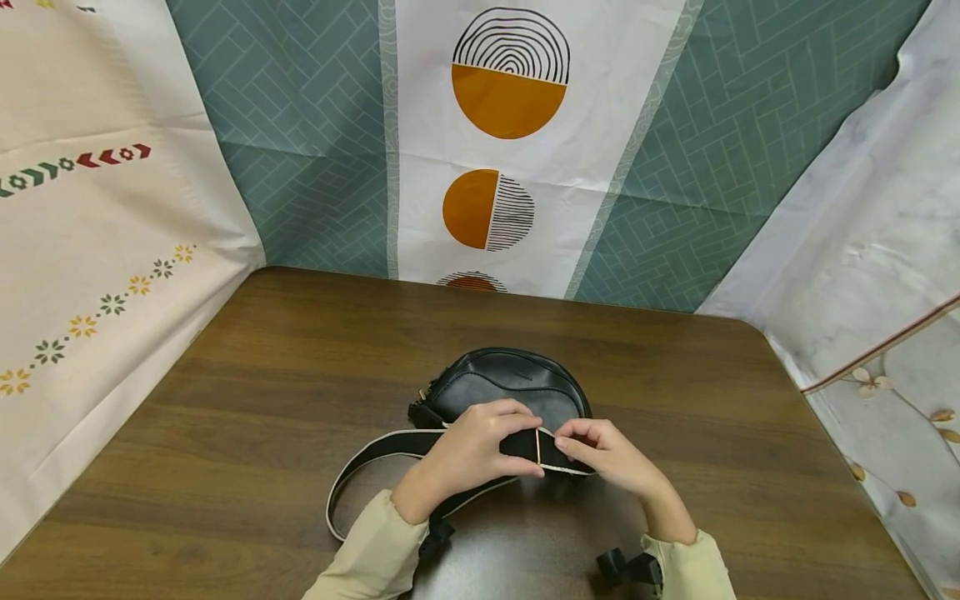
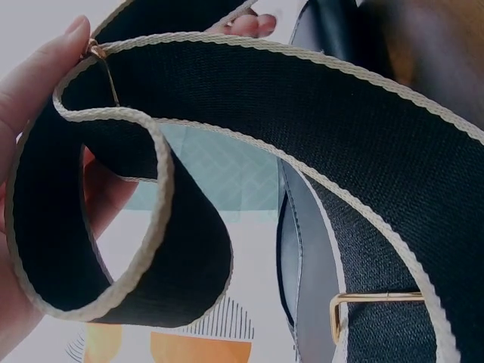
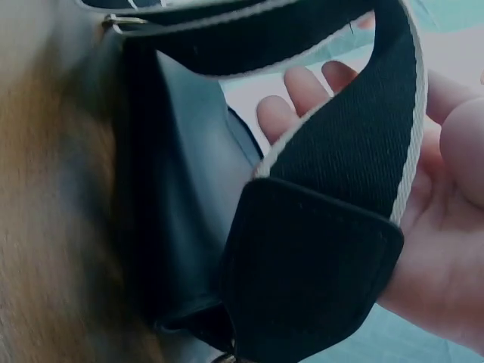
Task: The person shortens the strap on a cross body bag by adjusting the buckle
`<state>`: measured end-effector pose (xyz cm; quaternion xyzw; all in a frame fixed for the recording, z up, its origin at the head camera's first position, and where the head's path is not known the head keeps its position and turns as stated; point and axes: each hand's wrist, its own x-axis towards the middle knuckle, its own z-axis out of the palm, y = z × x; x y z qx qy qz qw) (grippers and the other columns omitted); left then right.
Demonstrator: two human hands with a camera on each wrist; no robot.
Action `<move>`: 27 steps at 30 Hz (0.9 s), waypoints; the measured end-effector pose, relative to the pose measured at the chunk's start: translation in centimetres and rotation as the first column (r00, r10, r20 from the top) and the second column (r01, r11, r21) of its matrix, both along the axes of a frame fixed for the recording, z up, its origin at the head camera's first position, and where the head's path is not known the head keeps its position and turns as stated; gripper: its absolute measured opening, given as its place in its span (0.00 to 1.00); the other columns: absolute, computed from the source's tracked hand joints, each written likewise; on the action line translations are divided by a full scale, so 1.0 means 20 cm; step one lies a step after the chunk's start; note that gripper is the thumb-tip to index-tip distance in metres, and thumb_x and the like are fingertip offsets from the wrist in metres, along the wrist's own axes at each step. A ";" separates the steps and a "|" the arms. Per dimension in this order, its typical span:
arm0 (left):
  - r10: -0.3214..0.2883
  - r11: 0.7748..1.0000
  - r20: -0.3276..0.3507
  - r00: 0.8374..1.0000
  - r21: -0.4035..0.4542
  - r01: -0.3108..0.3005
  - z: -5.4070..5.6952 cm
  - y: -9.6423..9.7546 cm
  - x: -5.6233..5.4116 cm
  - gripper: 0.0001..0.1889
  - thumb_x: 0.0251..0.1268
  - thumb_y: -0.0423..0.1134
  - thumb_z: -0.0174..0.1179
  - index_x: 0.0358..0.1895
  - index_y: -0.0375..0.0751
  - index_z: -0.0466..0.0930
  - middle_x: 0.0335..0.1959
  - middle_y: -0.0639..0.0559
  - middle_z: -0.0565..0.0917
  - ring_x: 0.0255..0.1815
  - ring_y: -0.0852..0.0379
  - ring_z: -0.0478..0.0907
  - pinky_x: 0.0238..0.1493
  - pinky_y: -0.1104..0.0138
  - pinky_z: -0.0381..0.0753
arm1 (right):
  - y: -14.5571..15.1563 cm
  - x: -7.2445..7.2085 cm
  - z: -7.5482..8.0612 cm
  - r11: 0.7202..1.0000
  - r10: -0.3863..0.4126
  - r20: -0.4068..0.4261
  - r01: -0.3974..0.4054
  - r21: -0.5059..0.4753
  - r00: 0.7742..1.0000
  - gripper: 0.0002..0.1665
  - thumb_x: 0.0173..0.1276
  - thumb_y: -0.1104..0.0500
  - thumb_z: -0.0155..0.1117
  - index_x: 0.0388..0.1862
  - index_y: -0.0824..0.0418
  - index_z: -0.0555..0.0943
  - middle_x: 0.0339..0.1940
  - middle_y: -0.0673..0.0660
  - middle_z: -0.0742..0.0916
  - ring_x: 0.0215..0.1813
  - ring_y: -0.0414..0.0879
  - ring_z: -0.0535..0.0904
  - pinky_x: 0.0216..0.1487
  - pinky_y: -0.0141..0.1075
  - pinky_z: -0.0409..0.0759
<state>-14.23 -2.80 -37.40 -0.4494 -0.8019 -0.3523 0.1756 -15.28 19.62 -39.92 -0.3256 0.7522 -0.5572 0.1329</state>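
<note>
A black leather bag (image 1: 517,392) with a curved top lies on the table behind both hands. Its wide black strap (image 1: 347,483) has pale edging and loops out to the left. My left hand (image 1: 480,442) grips the strap beside a thin gold slider (image 1: 537,446), thumb below and fingers above. Just right of the slider, my right hand (image 1: 611,454) pinches the strap between thumb and fingers. The left wrist view shows the strap folded in a loop, and a second gold buckle (image 2: 378,297) lower down. A leather strap end (image 3: 314,265) hangs before the right palm.
The brown wooden table (image 1: 225,433) extends around the bag. Patterned cloths hang behind it, green and white at the back (image 1: 322,150), with a cream cloth (image 1: 90,275) at the left and a pale one (image 1: 885,250) at the right. Black wrist straps (image 1: 630,568) show near the sleeves.
</note>
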 end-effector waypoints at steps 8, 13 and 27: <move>-0.003 1.000 0.015 1.000 -0.001 0.003 0.00 0.00 0.00 0.24 0.39 0.45 0.71 0.40 0.32 0.81 0.37 0.49 0.80 0.38 0.60 0.77 0.42 0.77 0.71 | 0.02 -0.01 -0.02 0.994 0.098 0.014 -0.097 -0.040 0.995 0.07 0.67 0.70 0.46 0.35 0.69 0.74 0.25 0.47 0.77 0.26 0.36 0.71 0.24 0.30 0.71; 0.004 1.000 0.021 1.000 -0.014 -0.004 0.00 0.00 0.00 0.24 0.39 0.46 0.71 0.40 0.33 0.81 0.37 0.50 0.80 0.38 0.60 0.77 0.42 0.77 0.71 | 0.02 -0.01 -0.03 0.996 0.053 -0.010 -0.053 -0.067 0.999 0.05 0.66 0.71 0.48 0.34 0.68 0.74 0.26 0.45 0.76 0.27 0.34 0.70 0.25 0.30 0.70; 0.030 1.000 0.044 0.999 -0.008 -0.029 0.00 -0.01 0.00 0.24 0.39 0.46 0.71 0.41 0.33 0.81 0.37 0.49 0.80 0.38 0.60 0.77 0.41 0.77 0.72 | -0.01 0.01 0.00 0.982 -0.127 -0.118 0.108 -0.158 0.985 0.06 0.60 0.75 0.53 0.29 0.66 0.74 0.22 0.50 0.75 0.24 0.36 0.69 0.21 0.32 0.69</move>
